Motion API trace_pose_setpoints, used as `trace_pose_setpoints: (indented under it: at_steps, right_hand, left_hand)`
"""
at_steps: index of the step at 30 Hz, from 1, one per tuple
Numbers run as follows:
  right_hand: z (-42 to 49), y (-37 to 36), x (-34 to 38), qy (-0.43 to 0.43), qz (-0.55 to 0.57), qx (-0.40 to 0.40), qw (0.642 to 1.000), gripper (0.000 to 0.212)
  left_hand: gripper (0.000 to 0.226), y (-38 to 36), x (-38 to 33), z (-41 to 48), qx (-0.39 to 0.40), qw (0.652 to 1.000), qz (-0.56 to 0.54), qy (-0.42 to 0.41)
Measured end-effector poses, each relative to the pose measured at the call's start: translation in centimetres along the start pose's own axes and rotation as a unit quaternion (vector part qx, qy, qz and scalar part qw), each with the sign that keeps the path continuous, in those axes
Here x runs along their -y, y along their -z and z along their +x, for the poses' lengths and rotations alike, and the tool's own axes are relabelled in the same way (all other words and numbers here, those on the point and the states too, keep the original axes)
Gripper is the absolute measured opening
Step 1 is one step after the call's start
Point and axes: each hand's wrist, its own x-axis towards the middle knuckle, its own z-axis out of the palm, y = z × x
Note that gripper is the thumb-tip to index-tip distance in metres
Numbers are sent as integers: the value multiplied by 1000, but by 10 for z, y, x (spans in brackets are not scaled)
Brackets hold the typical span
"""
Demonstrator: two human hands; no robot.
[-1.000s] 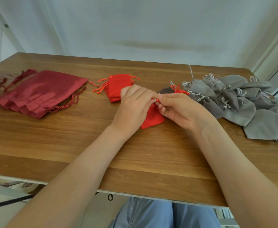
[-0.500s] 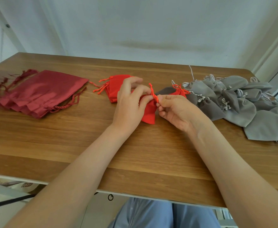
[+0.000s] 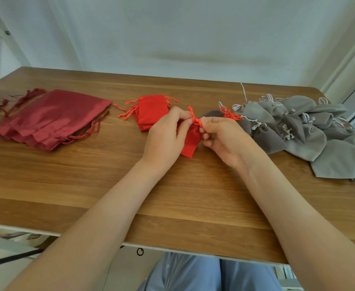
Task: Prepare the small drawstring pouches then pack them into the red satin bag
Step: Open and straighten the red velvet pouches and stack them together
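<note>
A small red drawstring pouch [image 3: 191, 139] hangs between my two hands above the middle of the wooden table [image 3: 109, 185]. My left hand [image 3: 164, 137] pinches its gathered neck and cord. From the right side, my right hand [image 3: 222, 137] pinches the red cord at that neck. Behind my left hand lies a small stack of flat red pouches [image 3: 151, 112]. The dark red satin bags [image 3: 50, 118] lie stacked at the far left. One more red pouch [image 3: 229, 114] rests against the grey pile.
A heap of several grey drawstring pouches [image 3: 298, 127] with white cords fills the table's right side up to its edge. The wall stands close behind the table. My legs show below the front edge.
The pouch was lifted from lying on the table to hanging between both hands, its neck now drawn tight. Both hands shifted slightly right and up.
</note>
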Motion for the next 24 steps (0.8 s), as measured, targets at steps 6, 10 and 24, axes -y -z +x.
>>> trace_pose_setpoints:
  at_steps: [6, 10, 24]
  right_hand:
    - [3, -1, -3, 54, -42, -57, 996, 23]
    - [2, -1, -3, 31, -43, -62, 997, 24]
    - [5, -3, -6, 52, -54, -172, 982, 26]
  left_hand:
    - [11, -1, 0, -1, 36, 998, -29, 35]
    - [12, 0, -1, -1, 57, 998, -7, 32]
    - [16, 4, -4, -1, 27, 999, -13, 38]
